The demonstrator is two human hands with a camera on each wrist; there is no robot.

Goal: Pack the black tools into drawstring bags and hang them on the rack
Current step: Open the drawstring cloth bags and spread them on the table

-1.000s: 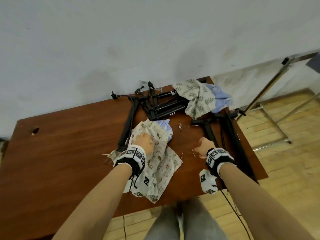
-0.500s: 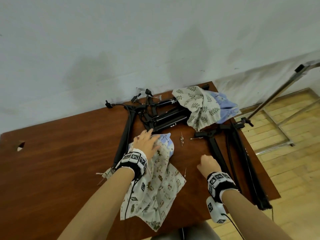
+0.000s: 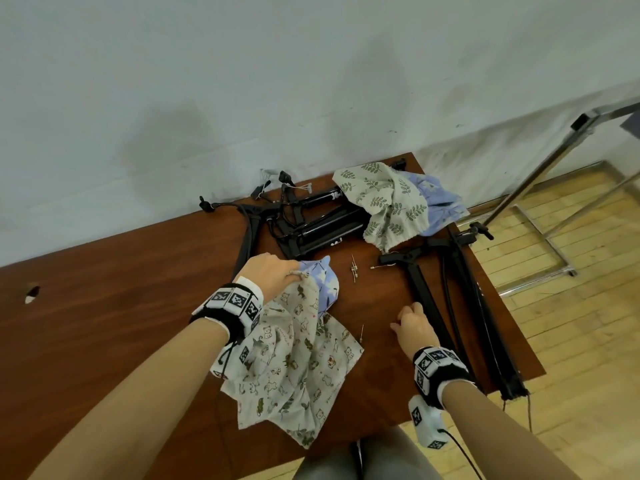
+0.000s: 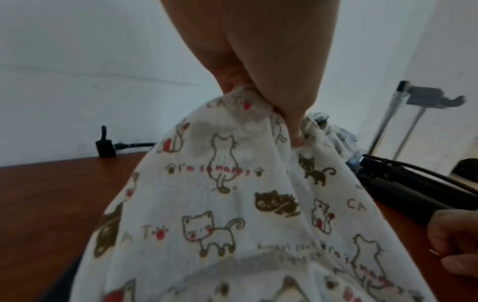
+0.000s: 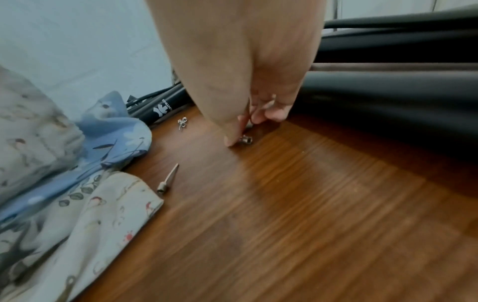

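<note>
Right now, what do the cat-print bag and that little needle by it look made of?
Cat-print bag: soft woven cloth, likely cotton; matte, it creases and drapes from the left hand.
Needle: metal by its silvery shine, with a thicker, seemingly threaded base.

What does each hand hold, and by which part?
The left hand pinches the cat-print bag by its gathered top edge. The right hand pinches a small metal needle against the table.
</note>
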